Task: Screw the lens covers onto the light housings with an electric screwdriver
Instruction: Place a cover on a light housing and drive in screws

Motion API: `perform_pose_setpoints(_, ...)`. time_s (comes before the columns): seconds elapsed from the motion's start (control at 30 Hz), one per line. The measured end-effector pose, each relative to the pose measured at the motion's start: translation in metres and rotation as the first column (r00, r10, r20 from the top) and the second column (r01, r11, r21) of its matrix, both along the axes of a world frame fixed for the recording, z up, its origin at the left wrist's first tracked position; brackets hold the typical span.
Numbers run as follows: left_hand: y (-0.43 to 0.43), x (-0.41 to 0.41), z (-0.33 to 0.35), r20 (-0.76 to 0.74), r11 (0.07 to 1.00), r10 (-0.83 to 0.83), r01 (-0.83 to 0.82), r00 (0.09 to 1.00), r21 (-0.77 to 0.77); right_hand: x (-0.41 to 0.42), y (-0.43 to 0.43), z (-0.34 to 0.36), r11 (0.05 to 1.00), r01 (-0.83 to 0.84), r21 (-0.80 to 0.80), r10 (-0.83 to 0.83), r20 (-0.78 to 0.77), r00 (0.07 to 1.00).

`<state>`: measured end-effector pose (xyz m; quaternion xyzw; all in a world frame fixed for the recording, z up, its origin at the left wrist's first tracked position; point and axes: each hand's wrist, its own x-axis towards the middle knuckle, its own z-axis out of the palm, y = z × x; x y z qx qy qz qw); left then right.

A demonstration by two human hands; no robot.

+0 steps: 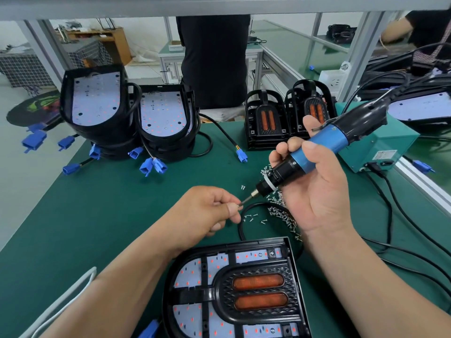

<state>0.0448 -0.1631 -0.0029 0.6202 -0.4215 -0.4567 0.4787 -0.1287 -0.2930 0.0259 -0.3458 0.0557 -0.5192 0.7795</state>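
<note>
My right hand [314,181] grips a blue and black electric screwdriver [314,152], tilted with its bit pointing down-left. My left hand [207,211] pinches a small screw [239,204] against the bit's tip. Below the hands, at the table's near edge, lies a black light housing [296,284] with a black lens cover [258,291] with two orange windows set in it. A pile of loose screws [283,213] lies on the green mat just behind my right hand.
Two stacks of open housings [97,108] with white LED boards and blue connectors stand at the back left. Stacked lens covers [266,120] stand at the back centre. A teal power box [380,147] and black cables lie to the right. A person in black stands behind the table.
</note>
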Motion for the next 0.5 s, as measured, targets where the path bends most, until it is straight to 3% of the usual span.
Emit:
perform_pose_setpoints(0.3,0.000,-0.001,0.001,-0.157,0.993,-0.099,0.087,0.983,-0.080,-0.006,-0.003,0.007,1.000,-0.030,0.007,0.029,0.089,0.996)
perform_pose_setpoints(0.5,-0.001,-0.003,0.001,-0.180,0.988,-0.136,0.121,0.974,-0.091,-0.009,0.000,0.013,0.993,-0.033,-0.111,0.040,0.057,0.998)
